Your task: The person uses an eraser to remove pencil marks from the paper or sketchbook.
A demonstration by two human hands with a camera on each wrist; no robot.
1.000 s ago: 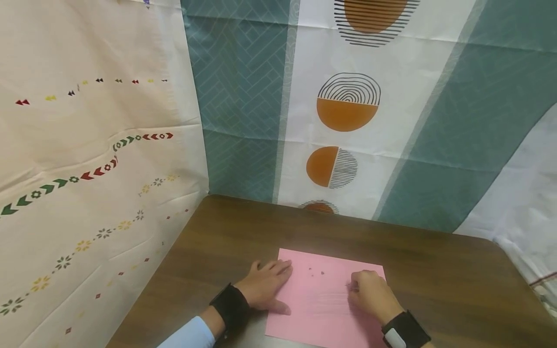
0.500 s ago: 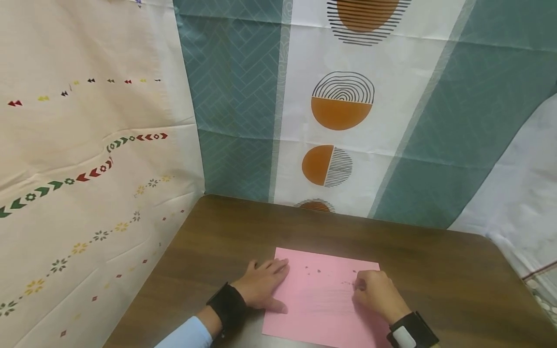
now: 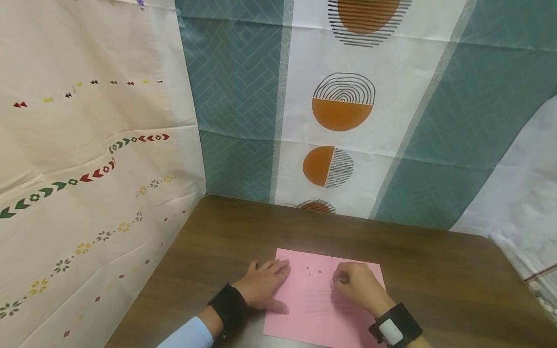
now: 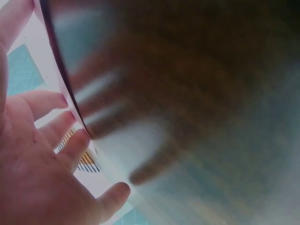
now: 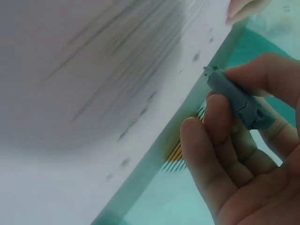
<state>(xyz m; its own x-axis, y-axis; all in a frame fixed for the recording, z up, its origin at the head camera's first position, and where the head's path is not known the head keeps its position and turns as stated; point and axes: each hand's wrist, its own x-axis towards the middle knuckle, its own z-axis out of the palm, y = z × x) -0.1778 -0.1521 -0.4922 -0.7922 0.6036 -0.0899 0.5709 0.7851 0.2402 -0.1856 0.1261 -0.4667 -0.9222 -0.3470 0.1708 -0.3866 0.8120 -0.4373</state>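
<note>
A pink sheet of paper (image 3: 313,324) lies on the table, with faint grey streaks across its middle and several small dark crumbs near its far edge. My left hand (image 3: 263,284) rests flat with fingers spread over the sheet's left edge. In the right wrist view, the thumb and fingers of my right hand (image 5: 253,154) pinch a short grey eraser (image 5: 239,101), cracked along its side and crumbly at the tip. The head view has this hand (image 3: 361,287) over the right half of the paper, eraser tip close to the surface and mostly hidden by the fingers.
The brown wooden table (image 3: 243,224) reaches back to a green and white patterned cloth (image 3: 237,96). A cream printed cloth (image 3: 87,193) hangs along the left side. Both wrists wear black straps.
My right hand shifts slightly right along the paper, then back left toward the middle, still pinching the eraser. More dark crumbs show at half a second ago. The left hand stays in place.
</note>
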